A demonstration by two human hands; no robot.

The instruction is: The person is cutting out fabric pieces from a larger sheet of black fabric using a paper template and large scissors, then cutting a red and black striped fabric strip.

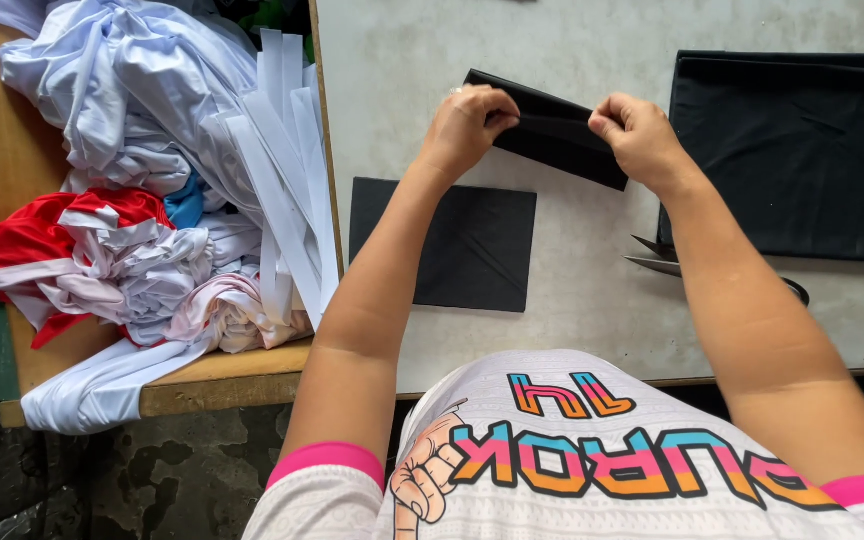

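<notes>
Above grey table (592, 300), two hands (467, 125) (637, 135) pinching one black strip (552, 130), one black square (452, 243) below

A black fabric strip (550, 128) sits at upper centre, a black fabric square (452, 245) at centre, a black cloth stack (802, 150) at upper right, all on a pale grey table (582, 300). At left, a pile of white, red, pink and blue garments (142, 190) on brown wood
</notes>
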